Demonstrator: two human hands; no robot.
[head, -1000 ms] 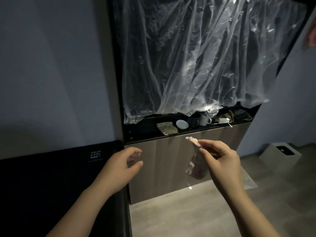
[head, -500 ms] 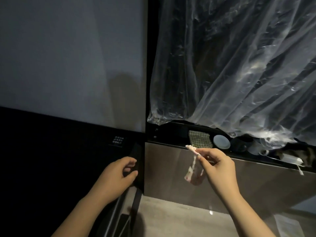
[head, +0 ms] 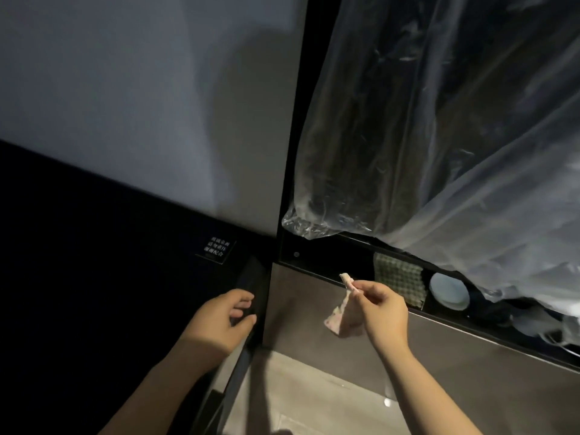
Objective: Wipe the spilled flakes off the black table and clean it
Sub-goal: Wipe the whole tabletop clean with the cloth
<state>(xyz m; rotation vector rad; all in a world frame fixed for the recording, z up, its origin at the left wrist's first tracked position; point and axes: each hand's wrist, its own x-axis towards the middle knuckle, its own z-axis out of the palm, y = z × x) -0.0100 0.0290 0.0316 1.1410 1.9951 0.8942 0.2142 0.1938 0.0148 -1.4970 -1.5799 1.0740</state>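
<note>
The black tabletop (head: 94,293) now fills the lower left, where a second ago only its corner showed; any flakes are too dark to make out. The right hand (head: 381,312) pinches a small patterned cloth (head: 340,318) beyond the tabletop's right edge, while the left hand's (head: 219,324) loosely curled, empty fingers (head: 243,301) have reached that edge, so wiping looks about to begin.

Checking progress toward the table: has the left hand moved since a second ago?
Yes. The left hand has gone leftward, from in front of the wooden cabinet front to the black table's edge.
</note>
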